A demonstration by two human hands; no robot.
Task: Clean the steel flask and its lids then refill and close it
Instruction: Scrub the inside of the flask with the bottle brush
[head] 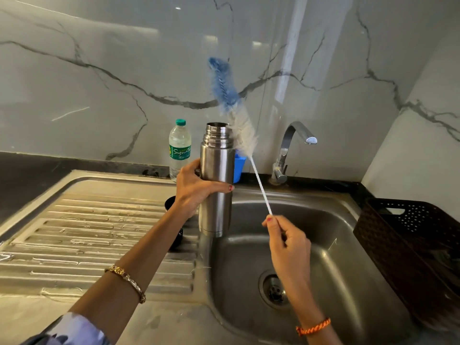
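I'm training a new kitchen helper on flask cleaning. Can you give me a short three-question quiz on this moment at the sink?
1. True or false: the bottle brush is inside the steel flask.
2. Which hand holds the flask? A) left hand B) right hand C) neither
3. Fill in: behind the flask, on the counter, stands a plastic water bottle with a ____ cap.

Key:
1. False. The bristles are outside, beside the open mouth.
2. A. The right hand pinches the brush's white handle.
3. Green.
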